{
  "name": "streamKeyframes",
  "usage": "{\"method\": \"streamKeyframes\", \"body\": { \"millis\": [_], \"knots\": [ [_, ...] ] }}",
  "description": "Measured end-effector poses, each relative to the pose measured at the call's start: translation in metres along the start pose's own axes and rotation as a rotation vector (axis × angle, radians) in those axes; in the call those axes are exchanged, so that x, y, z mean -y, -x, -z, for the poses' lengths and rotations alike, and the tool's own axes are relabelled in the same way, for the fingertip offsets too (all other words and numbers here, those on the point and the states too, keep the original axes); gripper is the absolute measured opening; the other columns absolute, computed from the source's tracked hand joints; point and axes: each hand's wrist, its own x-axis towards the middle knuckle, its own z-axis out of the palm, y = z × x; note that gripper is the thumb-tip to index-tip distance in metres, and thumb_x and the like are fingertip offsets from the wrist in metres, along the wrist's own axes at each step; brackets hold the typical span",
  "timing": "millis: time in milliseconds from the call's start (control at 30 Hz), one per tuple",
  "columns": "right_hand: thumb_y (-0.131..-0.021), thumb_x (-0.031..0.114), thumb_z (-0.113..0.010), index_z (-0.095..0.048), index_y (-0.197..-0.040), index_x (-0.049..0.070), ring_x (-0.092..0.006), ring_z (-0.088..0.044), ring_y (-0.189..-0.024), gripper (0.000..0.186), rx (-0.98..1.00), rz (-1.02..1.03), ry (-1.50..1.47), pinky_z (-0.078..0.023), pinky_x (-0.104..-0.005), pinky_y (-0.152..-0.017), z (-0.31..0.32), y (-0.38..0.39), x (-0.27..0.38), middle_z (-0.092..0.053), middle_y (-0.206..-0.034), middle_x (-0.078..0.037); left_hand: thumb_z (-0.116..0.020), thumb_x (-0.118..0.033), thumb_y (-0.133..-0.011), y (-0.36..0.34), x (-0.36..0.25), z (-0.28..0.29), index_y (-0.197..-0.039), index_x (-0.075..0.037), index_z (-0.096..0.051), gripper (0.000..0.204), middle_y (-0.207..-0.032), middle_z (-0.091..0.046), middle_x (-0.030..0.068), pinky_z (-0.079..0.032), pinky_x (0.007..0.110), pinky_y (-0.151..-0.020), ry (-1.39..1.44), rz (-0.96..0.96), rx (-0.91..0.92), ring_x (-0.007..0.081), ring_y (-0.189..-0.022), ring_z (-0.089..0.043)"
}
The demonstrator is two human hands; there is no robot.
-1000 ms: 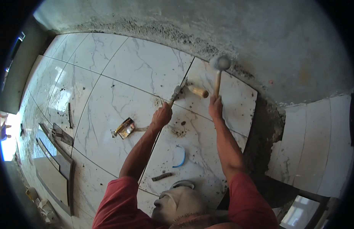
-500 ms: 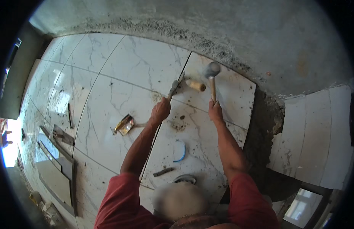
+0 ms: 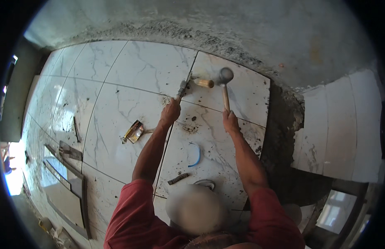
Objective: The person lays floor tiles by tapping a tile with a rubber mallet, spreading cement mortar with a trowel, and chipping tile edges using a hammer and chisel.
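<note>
My right hand (image 3: 230, 121) is closed round the wooden handle of a mallet (image 3: 226, 75) with a dark round head, raised near the far right tile. A hand tool with a grey metal head (image 3: 183, 88) is gripped in my left hand (image 3: 171, 111); its head sits by the joint between two tiles, and its exact kind is unclear. Just right of that head is a short wooden cylinder (image 3: 204, 83), its rounded end facing the mallet. Marbled white floor tiles (image 3: 155, 62) lie under both tools, with dark crumbs on them.
Nearby lie a torn gold packet (image 3: 134, 131), a curved blue strip (image 3: 197, 154) and a dark flat bar (image 3: 178, 179). Tile offcuts (image 3: 66, 203) are at left. A rough grey wall (image 3: 250, 33) rises beyond. Right of the tiles runs a lower dark strip (image 3: 279, 120).
The whole view has shifted slightly. Relative to the wooden cylinder, the mallet head has come lower in the picture. Both hands keep their holds.
</note>
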Motion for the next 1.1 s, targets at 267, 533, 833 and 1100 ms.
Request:
{"method": "streamKeyframes", "body": {
  "millis": [267, 533, 833, 1100],
  "knots": [
    [-0.095, 0.052, -0.039, -0.052, -0.102, -0.006, -0.0271, -0.059, -0.054, 0.06, 0.065, -0.086, -0.035, -0.049, -0.0398, -0.05, 0.029, 0.046, -0.052, -0.056, -0.064, -0.014, -0.046, -0.026, -0.089, 0.004, -0.009, 0.004, -0.105, 0.0, -0.04, 0.031, -0.084, -0.062, 0.0329, -0.046, 0.058, -0.075, -0.057, 0.03, 0.051, 0.0512, -0.085, -0.059],
    [-0.094, 0.045, -0.049, -0.047, -0.08, 0.008, -0.0138, -0.046, -0.038, 0.04, 0.15, -0.403, -0.564, -0.041, -0.0324, -0.037, 0.018, 0.235, -0.11, -0.046, -0.053, -0.001, -0.045, -0.028, -0.091, 0.025, -0.021, 0.018, -0.108, -0.002, -0.041, 0.032, -0.085, -0.063, 0.0313, -0.046, 0.057, -0.074, -0.13, 0.098, 0.006, 0.0498, -0.085, -0.06],
    [-0.091, 0.033, -0.056, -0.05, -0.089, 0.002, -0.0173, -0.054, -0.048, 0.031, 0.193, -0.53, -0.524, -0.047, -0.0349, -0.047, 0.018, 0.268, -0.147, -0.051, -0.062, -0.005, -0.057, -0.033, -0.089, 0.111, 0.021, 0.048, -0.094, -0.005, -0.046, 0.03, -0.07, -0.061, 0.0265, -0.044, 0.055, -0.057, -0.028, 0.022, 0.059, 0.048, -0.069, -0.059],
    [-0.089, 0.021, -0.057, -0.048, -0.097, -0.002, -0.021, -0.057, -0.051, 0.026, 0.389, -0.522, -0.476, -0.049, -0.0381, -0.053, 0.021, 0.246, -0.161, -0.054, -0.065, -0.009, -0.06, -0.037, -0.088, 0.1, 0.038, 0.105, -0.09, -0.011, -0.05, 0.028, -0.07, -0.062, 0.0132, -0.044, 0.046, -0.051, -0.296, -0.343, 0.158, 0.036, -0.061, -0.061]
  ]
}}
